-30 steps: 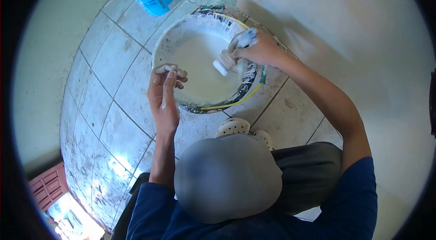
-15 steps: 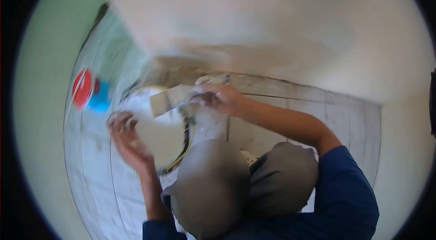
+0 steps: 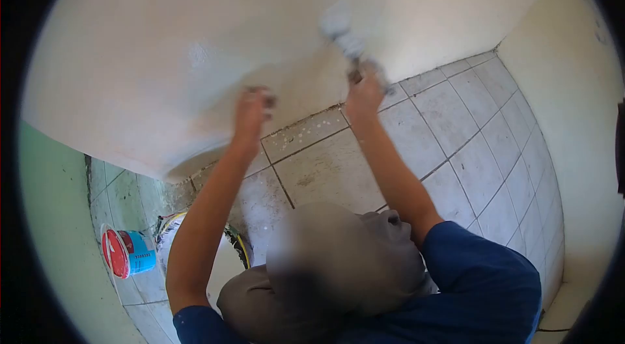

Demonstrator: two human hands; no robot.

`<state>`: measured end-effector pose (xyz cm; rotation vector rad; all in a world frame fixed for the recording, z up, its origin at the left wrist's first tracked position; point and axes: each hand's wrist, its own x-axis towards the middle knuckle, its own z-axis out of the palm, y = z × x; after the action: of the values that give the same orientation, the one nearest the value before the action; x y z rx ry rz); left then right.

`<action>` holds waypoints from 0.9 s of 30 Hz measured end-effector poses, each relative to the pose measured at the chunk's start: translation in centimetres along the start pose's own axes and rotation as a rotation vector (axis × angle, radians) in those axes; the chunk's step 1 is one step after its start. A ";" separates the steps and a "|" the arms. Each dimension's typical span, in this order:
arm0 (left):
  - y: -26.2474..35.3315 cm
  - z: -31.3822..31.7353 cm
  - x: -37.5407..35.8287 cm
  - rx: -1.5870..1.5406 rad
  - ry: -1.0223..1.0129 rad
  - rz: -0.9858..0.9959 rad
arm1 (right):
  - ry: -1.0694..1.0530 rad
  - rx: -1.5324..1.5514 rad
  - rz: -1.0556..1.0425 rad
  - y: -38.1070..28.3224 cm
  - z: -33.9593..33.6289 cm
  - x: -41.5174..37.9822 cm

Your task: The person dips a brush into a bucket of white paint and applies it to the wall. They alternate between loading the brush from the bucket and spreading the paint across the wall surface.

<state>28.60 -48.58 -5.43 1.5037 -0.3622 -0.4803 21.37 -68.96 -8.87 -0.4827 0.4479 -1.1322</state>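
Observation:
My right hand (image 3: 366,93) grips the handle of a paintbrush (image 3: 351,44). The brush's pale, coated bristles (image 3: 335,18) are up at the cream wall (image 3: 273,12); blur hides whether they touch it. A whitish wet patch (image 3: 198,54) shines on the wall to the left. Raised in front of the wall, my left hand (image 3: 250,116) has loosely bent fingers with dark smears, and I see nothing held in it. Beside my left forearm on the floor stands a round bucket (image 3: 224,269) with pale contents, partly hidden by my arm and knee.
A red and blue tub (image 3: 133,253) lies on its side at the left, near the green wall (image 3: 49,175). Grey-white floor tiles (image 3: 449,116) spread to the right, with dirt and white drips along the wall's foot. Another wall (image 3: 560,116) rises at the right.
The paintbrush in my right hand has gone from over the bucket up to the wall. My left hand has risen from beside the bucket toward the wall. The view has turned rightward.

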 end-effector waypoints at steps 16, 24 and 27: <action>-12.9 3.2 0.6 1.319 -0.731 -0.099 | -0.159 0.108 -0.213 -13.0 15.0 0.0; -12.2 3.2 1.5 1.323 -0.703 -0.073 | 0.132 -0.234 -0.113 -4.8 5.6 0.9; -12.6 2.7 1.3 1.338 -0.722 -0.065 | 0.365 -0.201 0.080 4.9 -9.2 3.2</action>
<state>27.37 -51.60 -18.01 2.5838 -1.3956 -0.9160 20.95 -71.50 -19.48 -0.4277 0.8980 -1.1058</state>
